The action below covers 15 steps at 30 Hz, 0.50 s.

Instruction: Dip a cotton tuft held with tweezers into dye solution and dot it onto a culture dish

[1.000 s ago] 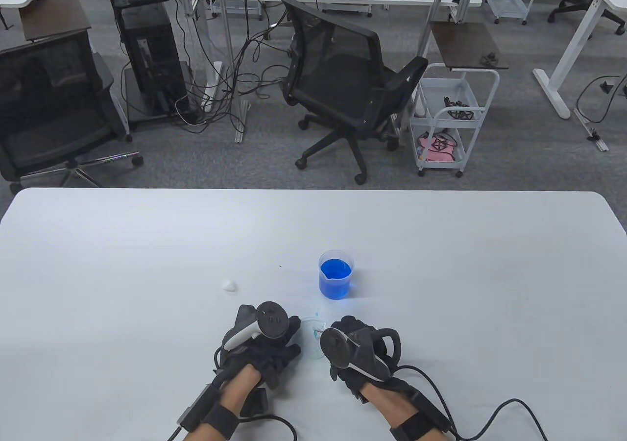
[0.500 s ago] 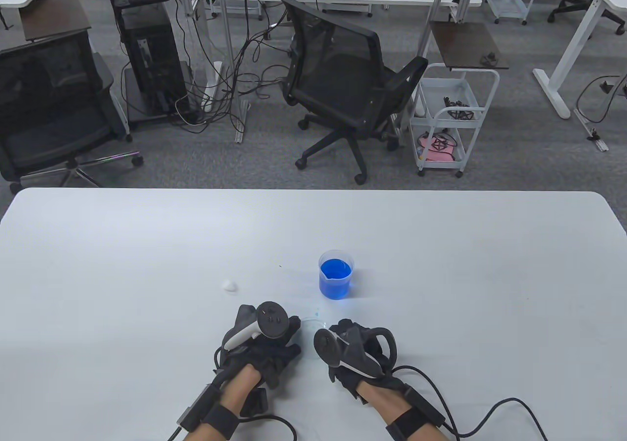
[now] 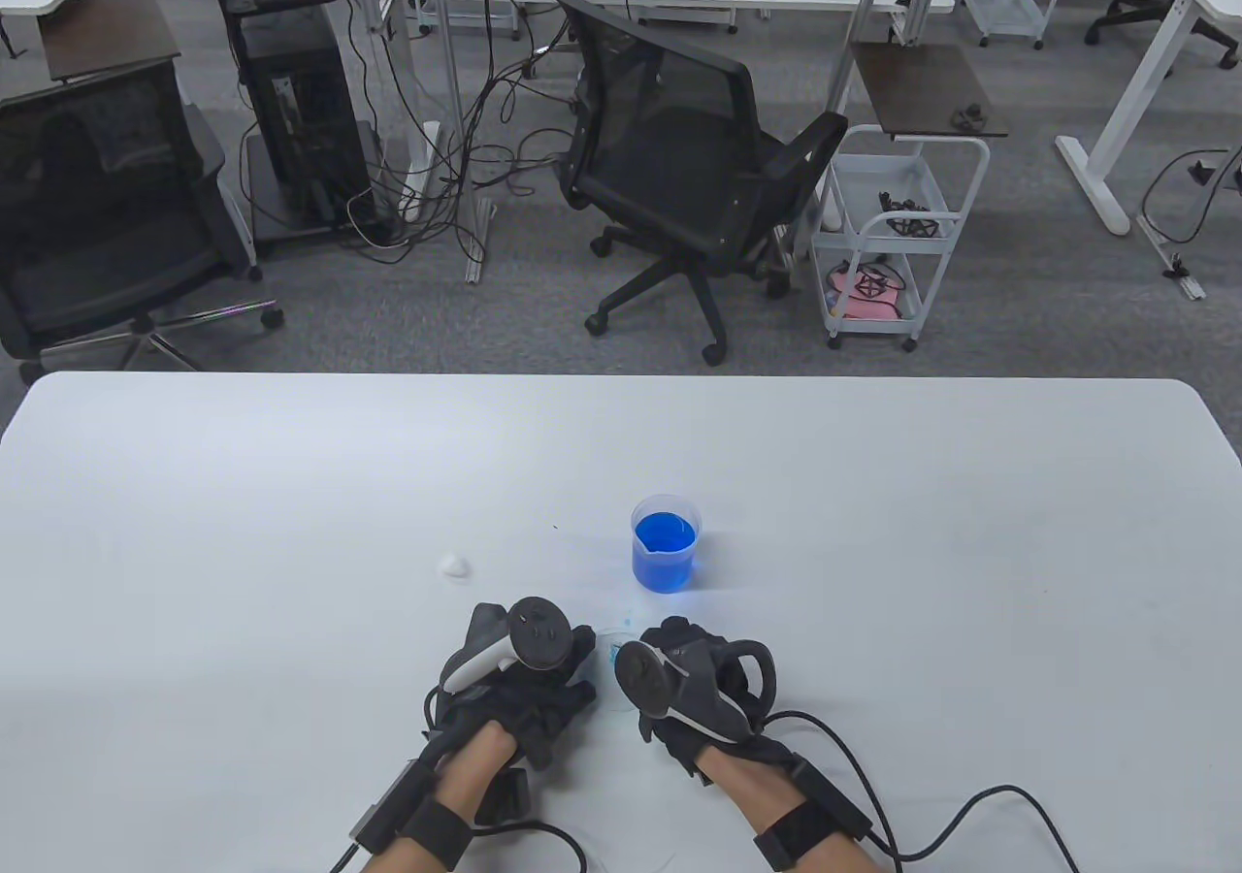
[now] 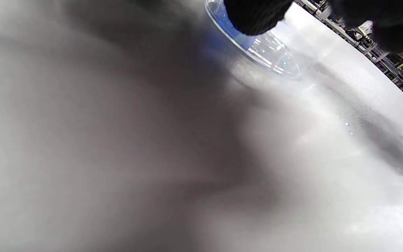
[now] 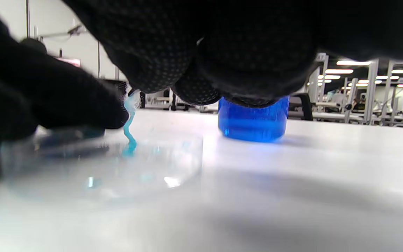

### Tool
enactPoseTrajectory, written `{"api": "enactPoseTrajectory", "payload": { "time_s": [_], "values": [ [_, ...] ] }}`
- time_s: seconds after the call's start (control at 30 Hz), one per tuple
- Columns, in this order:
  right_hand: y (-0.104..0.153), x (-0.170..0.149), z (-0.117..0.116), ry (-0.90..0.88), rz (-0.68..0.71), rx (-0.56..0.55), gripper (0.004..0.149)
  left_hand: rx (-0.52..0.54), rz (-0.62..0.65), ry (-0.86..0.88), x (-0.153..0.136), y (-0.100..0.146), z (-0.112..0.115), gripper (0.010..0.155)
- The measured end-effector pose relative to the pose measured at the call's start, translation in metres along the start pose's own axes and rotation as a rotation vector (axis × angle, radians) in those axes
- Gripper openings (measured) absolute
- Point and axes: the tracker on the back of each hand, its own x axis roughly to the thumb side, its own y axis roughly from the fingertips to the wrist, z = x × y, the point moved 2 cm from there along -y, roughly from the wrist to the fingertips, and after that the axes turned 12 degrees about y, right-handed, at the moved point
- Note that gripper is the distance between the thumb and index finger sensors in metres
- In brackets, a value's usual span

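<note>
A clear culture dish [image 3: 608,642] lies on the white table between my hands. My left hand [image 3: 580,664] holds it at its left rim; a gloved fingertip [image 4: 254,15] presses on the dish rim [image 4: 275,57]. My right hand [image 3: 648,652] hovers over the dish's right side, its fingers [image 5: 159,63] pinched together. A blue-dyed cotton tuft [image 5: 129,131] hangs from them and touches the floor of the dish [image 5: 117,171]. The fingers hide most of the tweezers. The beaker of blue dye [image 3: 666,541] stands just behind the dish and also shows in the right wrist view [image 5: 254,120].
A spare white cotton tuft [image 3: 454,565] lies on the table left of the beaker. Small blue stains [image 3: 629,616] mark the table by the dish. Glove cables [image 3: 951,815] trail toward the front edge. Office chairs and carts stand beyond the table.
My right hand has moved left and slightly forward over the dish, covering more of it. The left hand, dish and beaker have not moved.
</note>
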Motion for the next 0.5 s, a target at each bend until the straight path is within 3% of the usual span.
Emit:
{"api": "enactPoseTrajectory", "payload": {
  "time_s": [0.17,0.5],
  "values": [
    [0.002,0.007,-0.011,0.074,0.036,0.033,0.04,0.0,0.0,0.0,0.0,0.0,0.0,0.067],
    [0.002,-0.009,0.012,0.016,-0.017,-0.034,0.041,-0.003,0.002,-0.004,0.001,-0.001,0.001,0.068]
  ]
}}
